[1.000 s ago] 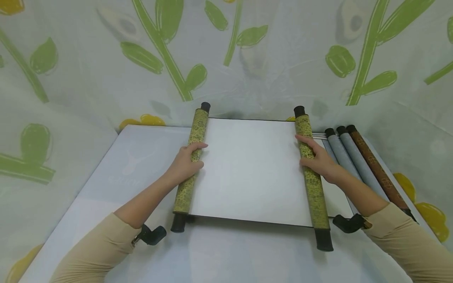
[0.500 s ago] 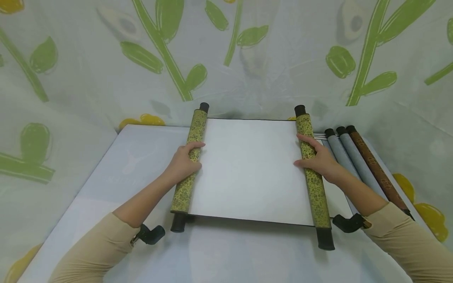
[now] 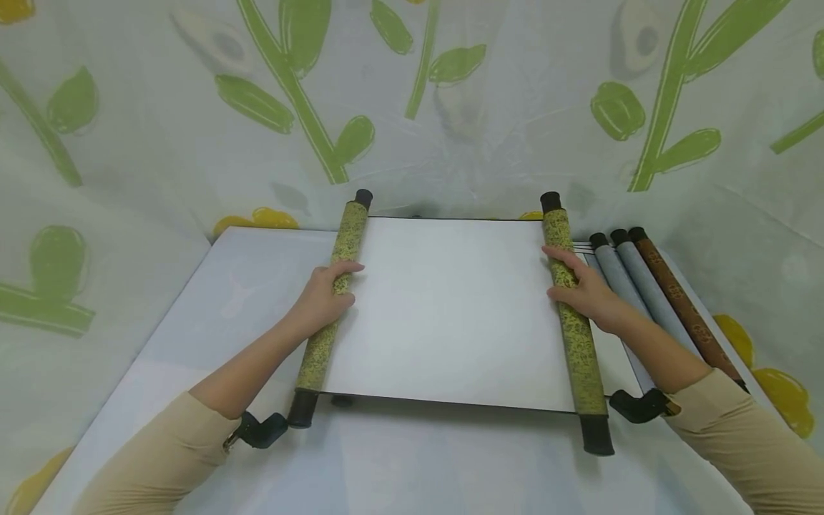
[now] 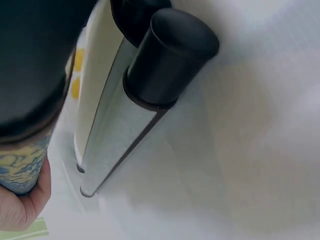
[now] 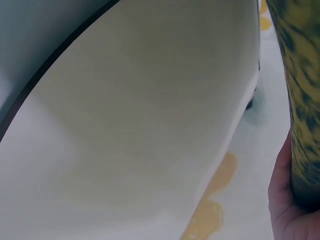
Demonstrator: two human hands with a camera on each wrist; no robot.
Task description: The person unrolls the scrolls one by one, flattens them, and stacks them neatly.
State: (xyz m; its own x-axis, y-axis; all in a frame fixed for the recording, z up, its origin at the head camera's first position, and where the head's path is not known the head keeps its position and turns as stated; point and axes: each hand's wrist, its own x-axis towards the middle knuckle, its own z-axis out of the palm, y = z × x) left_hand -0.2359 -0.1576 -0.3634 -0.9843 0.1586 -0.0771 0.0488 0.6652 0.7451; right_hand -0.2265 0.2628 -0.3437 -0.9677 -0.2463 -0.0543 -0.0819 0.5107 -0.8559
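Note:
A hanging scroll lies partly unrolled across the table, its white sheet (image 3: 444,315) stretched between two yellow-green patterned rolls with black end knobs. My left hand (image 3: 324,295) grips the left roll (image 3: 317,354) near its middle, thumb and fingers curled around it. At the other side, my right hand (image 3: 582,290) holds the right roll (image 3: 581,357) the same way. The left wrist view has the black knob (image 4: 35,65) of the held roll up close. In the right wrist view the sheet (image 5: 135,130) bows beside the patterned roll (image 5: 302,90).
Under the scroll's right side shows another sheet (image 3: 616,361) with a grey border. Grey rolls (image 3: 644,286) and a brown patterned roll (image 3: 685,307) lie side by side at the right. A roll with a black knob (image 4: 167,60) rests below the held scroll in the left wrist view.
My left hand has moved left with the left roll, and the right roll has shifted slightly right. More of the white sheet shows between the rolls.

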